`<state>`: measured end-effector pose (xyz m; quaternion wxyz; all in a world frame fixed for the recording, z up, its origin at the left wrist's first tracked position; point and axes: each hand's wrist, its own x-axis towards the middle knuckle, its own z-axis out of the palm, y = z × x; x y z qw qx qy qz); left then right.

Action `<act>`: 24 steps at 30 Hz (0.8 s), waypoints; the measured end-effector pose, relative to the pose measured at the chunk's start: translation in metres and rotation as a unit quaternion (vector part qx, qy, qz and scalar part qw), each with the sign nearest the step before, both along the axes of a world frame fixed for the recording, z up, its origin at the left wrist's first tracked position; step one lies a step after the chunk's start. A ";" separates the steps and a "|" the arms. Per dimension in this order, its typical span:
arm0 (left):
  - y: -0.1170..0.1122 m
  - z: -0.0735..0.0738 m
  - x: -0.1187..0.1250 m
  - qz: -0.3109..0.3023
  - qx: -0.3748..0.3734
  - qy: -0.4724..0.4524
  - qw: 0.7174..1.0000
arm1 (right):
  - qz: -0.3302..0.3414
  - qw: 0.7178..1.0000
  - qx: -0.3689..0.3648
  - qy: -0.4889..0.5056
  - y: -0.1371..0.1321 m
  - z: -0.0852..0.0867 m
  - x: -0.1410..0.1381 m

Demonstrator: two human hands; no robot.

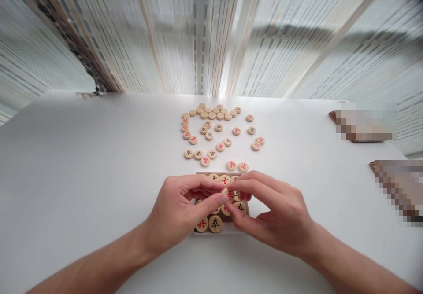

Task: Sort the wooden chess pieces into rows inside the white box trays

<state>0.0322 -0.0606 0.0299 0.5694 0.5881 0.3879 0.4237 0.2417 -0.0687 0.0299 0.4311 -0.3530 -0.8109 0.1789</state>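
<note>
A small shallow box [198, 232] near the table's front edge holds several round wooden chess discs [214, 224] with red or black characters. My left hand [180, 212] and my right hand [276, 212] meet over the box. Both are closed in a pinch on the same wooden disc [228, 193] with a red mark, held just above the box. My fingers hide the middle of the box.
Several more discs [218, 129] lie loose on the white table [82, 175] beyond the box, some face down in a row at the back. Two blurred brown-edged objects [365, 124] [398, 190] sit at the right. Striped curtains hang behind the table.
</note>
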 end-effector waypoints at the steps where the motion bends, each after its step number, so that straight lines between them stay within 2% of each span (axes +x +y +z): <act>1: 0.000 0.000 -0.001 0.004 0.017 0.015 1.000 | 0.000 1.000 -0.004 -0.006 0.000 0.001 0.001; 4: 0.001 -0.001 -0.003 0.032 0.062 0.063 0.996 | 0.015 0.998 -0.045 -0.046 0.001 0.008 0.007; 8: 0.007 -0.003 -0.007 0.074 0.081 0.087 0.990 | 0.081 0.982 -0.115 -0.129 0.003 0.017 0.020; 13: 0.008 -0.002 -0.007 0.069 0.126 0.111 0.983 | 0.155 0.952 -0.187 -0.186 0.002 0.019 0.027; 17: 0.006 -0.002 -0.006 0.058 0.163 0.130 0.976 | 0.170 0.937 -0.221 -0.209 0.001 0.014 0.022; 24: 0.006 -0.002 -0.006 0.058 0.165 0.136 0.975 | 0.178 0.928 -0.246 -0.218 0.000 0.014 0.020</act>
